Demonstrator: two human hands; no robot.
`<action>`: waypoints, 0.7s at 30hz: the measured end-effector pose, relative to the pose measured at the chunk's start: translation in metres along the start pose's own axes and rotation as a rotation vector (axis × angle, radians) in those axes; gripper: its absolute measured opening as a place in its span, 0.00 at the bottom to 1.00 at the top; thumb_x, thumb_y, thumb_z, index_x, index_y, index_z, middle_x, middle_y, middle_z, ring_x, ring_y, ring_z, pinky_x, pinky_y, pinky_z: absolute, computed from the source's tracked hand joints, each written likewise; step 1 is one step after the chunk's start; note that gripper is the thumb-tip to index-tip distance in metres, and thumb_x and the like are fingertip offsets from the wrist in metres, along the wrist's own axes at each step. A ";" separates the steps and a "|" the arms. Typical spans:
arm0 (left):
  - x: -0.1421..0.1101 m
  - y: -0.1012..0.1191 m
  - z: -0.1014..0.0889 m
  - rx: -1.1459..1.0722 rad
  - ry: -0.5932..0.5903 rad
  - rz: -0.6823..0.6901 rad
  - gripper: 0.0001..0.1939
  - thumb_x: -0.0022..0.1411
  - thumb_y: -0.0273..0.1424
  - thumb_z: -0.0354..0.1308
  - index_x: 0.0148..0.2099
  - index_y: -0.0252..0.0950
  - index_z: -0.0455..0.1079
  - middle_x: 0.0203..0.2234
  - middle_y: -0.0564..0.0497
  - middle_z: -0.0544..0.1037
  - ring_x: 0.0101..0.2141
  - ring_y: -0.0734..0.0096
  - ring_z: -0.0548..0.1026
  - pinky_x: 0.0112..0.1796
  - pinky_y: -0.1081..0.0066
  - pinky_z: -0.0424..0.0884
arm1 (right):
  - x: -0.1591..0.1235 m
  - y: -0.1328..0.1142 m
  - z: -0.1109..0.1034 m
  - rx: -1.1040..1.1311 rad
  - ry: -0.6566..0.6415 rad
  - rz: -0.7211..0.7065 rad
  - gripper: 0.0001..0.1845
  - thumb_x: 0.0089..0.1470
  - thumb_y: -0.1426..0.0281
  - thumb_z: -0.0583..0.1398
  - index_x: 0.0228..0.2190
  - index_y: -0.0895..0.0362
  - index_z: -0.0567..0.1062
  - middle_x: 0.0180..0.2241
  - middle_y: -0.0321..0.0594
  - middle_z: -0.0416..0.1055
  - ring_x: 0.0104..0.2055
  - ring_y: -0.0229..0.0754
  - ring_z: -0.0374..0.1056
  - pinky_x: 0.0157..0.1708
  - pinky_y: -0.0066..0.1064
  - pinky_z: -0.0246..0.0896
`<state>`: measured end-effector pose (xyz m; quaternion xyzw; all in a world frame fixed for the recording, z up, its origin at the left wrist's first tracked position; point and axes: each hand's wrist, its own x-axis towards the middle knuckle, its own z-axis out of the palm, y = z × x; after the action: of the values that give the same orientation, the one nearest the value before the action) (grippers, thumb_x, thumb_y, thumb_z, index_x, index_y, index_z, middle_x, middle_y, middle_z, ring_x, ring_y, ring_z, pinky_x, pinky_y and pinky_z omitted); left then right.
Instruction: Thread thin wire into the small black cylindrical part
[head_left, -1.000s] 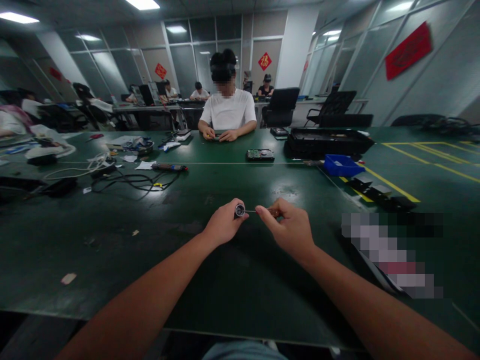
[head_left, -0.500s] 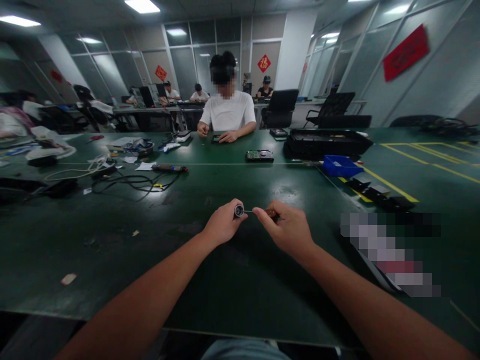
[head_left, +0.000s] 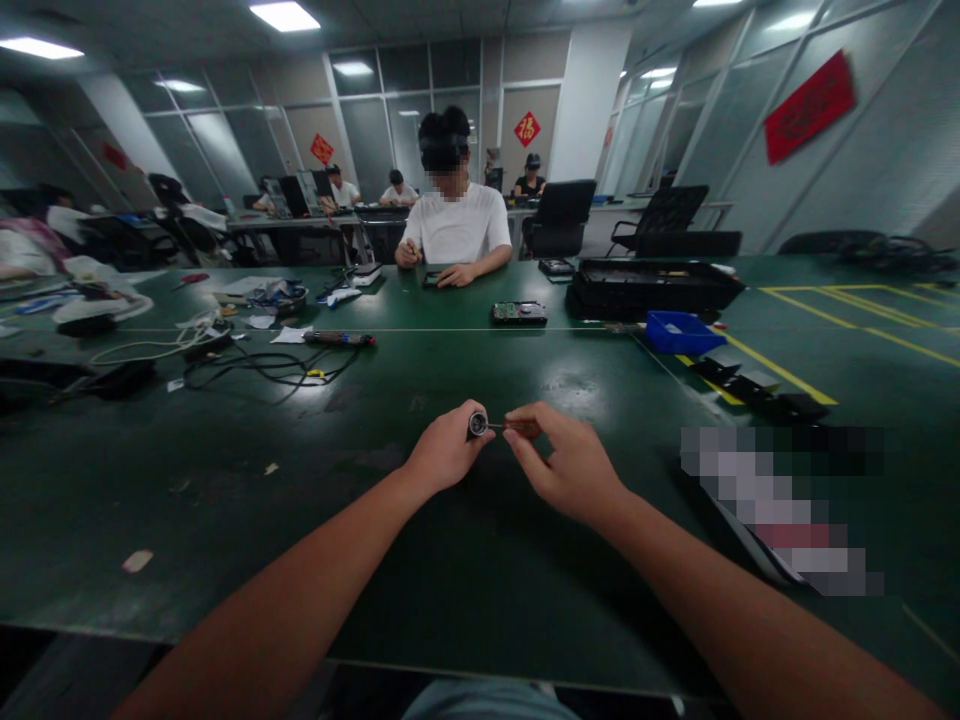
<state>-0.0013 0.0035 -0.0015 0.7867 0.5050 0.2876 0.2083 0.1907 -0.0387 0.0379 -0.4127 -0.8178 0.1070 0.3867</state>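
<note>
My left hand (head_left: 444, 452) is closed around a short dark cylinder (head_left: 478, 425) whose round, silver-rimmed end faces me; its kind I cannot make out. In my right hand (head_left: 574, 455), a screwdriver (head_left: 527, 428) with a brownish handle lies between the thumb and fingers. Its thin metal shaft points left and meets the side of the cylinder, near my left fingertips. Exactly where the tip sits is hidden. Both hands are just above the green table (head_left: 420, 560), close together.
Across the table a person in a white shirt (head_left: 461, 228) handles a small device. A circuit-board drive (head_left: 519, 312), black tray (head_left: 652, 287) and blue bin (head_left: 684, 332) stand farther back. Left lie cables (head_left: 255, 368) and a pen-like tool (head_left: 339, 338). A blurred-out item (head_left: 772, 510) lies right.
My right fingers have loosened and shifted slightly left along the screwdriver handle, with the thumb lower. My left hand and the cylinder have barely moved. The person opposite has raised one hand slightly.
</note>
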 end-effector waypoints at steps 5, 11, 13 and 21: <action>0.000 0.002 0.000 0.037 -0.012 -0.016 0.08 0.65 0.38 0.54 0.43 0.40 0.66 0.34 0.51 0.76 0.34 0.66 0.72 0.33 0.69 0.63 | 0.000 -0.002 -0.001 0.008 -0.058 0.062 0.09 0.63 0.66 0.55 0.42 0.54 0.72 0.36 0.40 0.76 0.36 0.42 0.73 0.35 0.34 0.64; 0.001 -0.001 0.002 0.056 -0.018 -0.041 0.08 0.64 0.38 0.56 0.43 0.41 0.66 0.34 0.52 0.76 0.34 0.66 0.73 0.34 0.69 0.64 | 0.001 -0.004 0.000 -0.047 -0.017 0.082 0.13 0.65 0.66 0.51 0.41 0.55 0.73 0.33 0.40 0.76 0.33 0.42 0.72 0.33 0.33 0.60; 0.001 -0.002 0.002 0.051 0.002 -0.040 0.08 0.64 0.37 0.56 0.44 0.41 0.65 0.35 0.52 0.76 0.34 0.67 0.73 0.34 0.69 0.64 | 0.001 -0.005 0.000 -0.034 -0.009 0.067 0.13 0.65 0.68 0.51 0.45 0.56 0.71 0.37 0.43 0.76 0.37 0.43 0.72 0.36 0.34 0.62; 0.001 -0.002 0.001 0.045 -0.002 -0.031 0.08 0.64 0.37 0.56 0.44 0.41 0.65 0.34 0.52 0.75 0.34 0.67 0.72 0.34 0.69 0.64 | 0.001 -0.003 0.003 0.073 0.056 0.173 0.12 0.64 0.66 0.52 0.46 0.56 0.69 0.35 0.43 0.75 0.36 0.45 0.72 0.36 0.36 0.63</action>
<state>-0.0018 0.0053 -0.0030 0.7835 0.5233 0.2723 0.1954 0.1870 -0.0393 0.0379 -0.4703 -0.7635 0.1581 0.4134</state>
